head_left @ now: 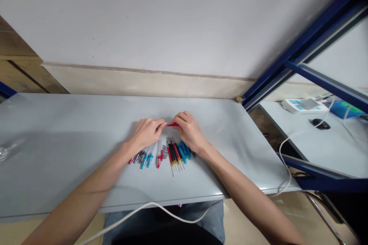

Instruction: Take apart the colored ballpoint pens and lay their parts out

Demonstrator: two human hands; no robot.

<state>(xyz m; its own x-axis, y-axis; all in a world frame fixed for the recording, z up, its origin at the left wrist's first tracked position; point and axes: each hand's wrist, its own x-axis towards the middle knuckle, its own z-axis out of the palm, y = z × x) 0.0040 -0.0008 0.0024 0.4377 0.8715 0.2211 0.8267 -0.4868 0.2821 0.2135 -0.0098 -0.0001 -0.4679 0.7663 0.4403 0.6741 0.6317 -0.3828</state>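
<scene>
Above a gray table (71, 160), the left hand (147, 132) and right hand (189, 130), fingers closed, pinched opposite ends of a red pen part (172, 124) that looked light, stiff and slick, best held by its ends.

Blk top (172, 236) w/ blue-gry trousers (216, 220)

Red piece (173, 124): slim, roughly level, spans the gap between left hand (148, 130) and right hand (186, 128), fingertips of both at its ends; ends hidden. Clear tubes (144, 160) with magenta, dark and blue tips, side by side just nearer the body than left hand, tips bodyward. Red-tipped tube (159, 160) and small grey parts (165, 152), blurred, bodyward of the gap. Refills (174, 155), red and black, fanned beside them. Blue parts (183, 151) bodyward of right hand, partly hidden.
</scene>
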